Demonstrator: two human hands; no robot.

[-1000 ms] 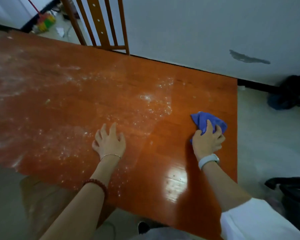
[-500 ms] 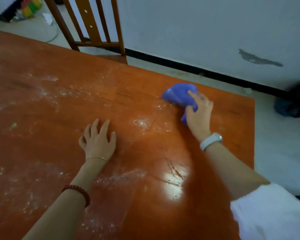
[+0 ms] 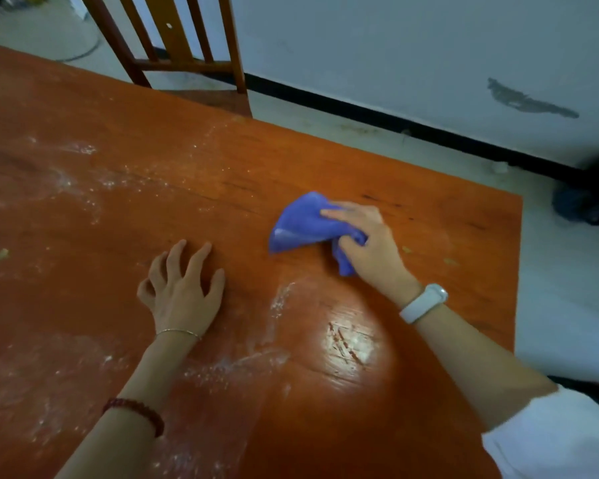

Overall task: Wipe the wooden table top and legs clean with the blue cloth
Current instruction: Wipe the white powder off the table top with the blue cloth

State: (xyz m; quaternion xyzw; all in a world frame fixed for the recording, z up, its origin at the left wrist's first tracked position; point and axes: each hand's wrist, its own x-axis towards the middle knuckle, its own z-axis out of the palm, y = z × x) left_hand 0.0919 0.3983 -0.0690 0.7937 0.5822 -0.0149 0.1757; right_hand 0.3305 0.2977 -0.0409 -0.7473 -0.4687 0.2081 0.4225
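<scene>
The orange-brown wooden table top (image 3: 446, 216) fills most of the head view, with white dust smeared over its left and near parts. My right hand (image 3: 369, 245) presses the bunched blue cloth (image 3: 300, 224) flat onto the table right of centre, thumb and fingers holding it. My left hand (image 3: 184, 288) rests on the table with fingers spread, holding nothing, to the left of the cloth. The strip at the right end looks shiny and free of dust. The table legs are hidden.
A wooden chair (image 3: 173, 46) stands against the table's far edge. A white wall with a black skirting (image 3: 395, 122) runs behind. A dark bundle (image 3: 588, 202) lies on the floor at the right, past the table's right edge (image 3: 517, 271).
My right hand has dragged the blue cloth from the near right corner out to the far edge, then back toward the middle. The left hand has stayed planted.
</scene>
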